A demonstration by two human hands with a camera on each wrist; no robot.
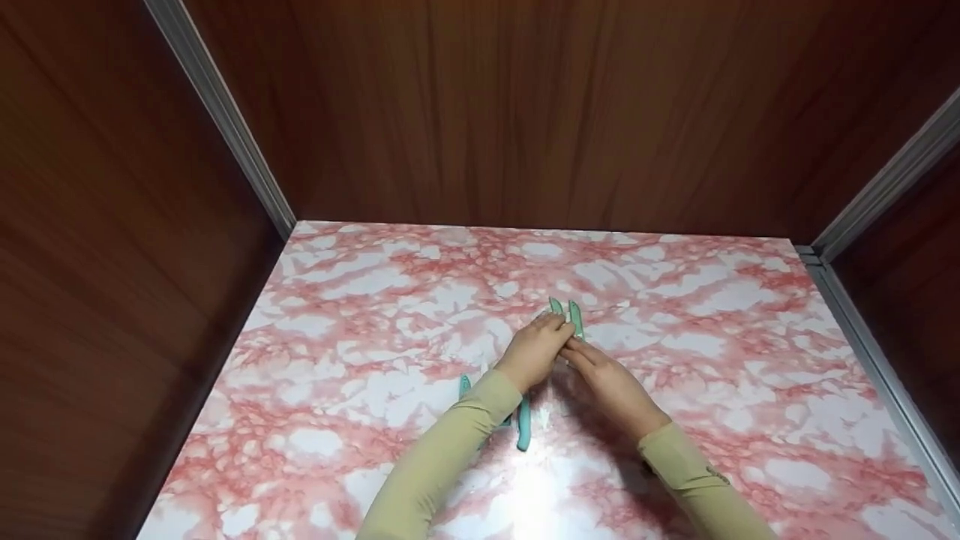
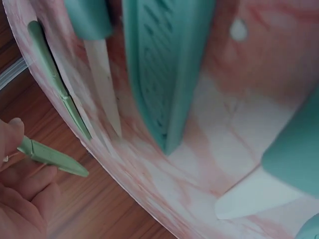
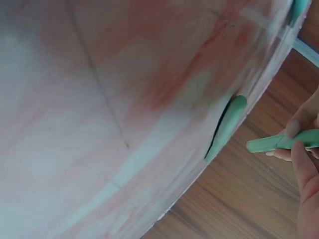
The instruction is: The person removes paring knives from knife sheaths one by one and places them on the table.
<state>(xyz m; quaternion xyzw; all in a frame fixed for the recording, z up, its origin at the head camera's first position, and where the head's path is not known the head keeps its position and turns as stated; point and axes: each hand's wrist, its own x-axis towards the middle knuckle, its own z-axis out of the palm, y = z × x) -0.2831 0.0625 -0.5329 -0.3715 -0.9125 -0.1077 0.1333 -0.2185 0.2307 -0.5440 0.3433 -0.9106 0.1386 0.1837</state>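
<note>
Both hands meet over the middle of the table. My left hand (image 1: 534,349) and right hand (image 1: 615,390) grip a light green sheathed knife (image 2: 59,160) between them. Its narrow sheath sticks out past the fingers in the left wrist view, and the rounded handle (image 3: 266,143) shows in the right wrist view. A second light green sheathed knife (image 2: 60,84) lies on the table close by. Nearer my body, partly under the left forearm, are a teal-handled knife (image 1: 523,427) with a pale blade, another white-bladed knife (image 2: 259,196) and a ridged teal sheath (image 2: 164,64).
The table (image 1: 337,420) has a red and white marbled top. Brown wood-grain panels (image 1: 510,112) stand behind it and at both sides, with grey metal strips (image 1: 232,127) at the corners. A bright reflection shines near the front.
</note>
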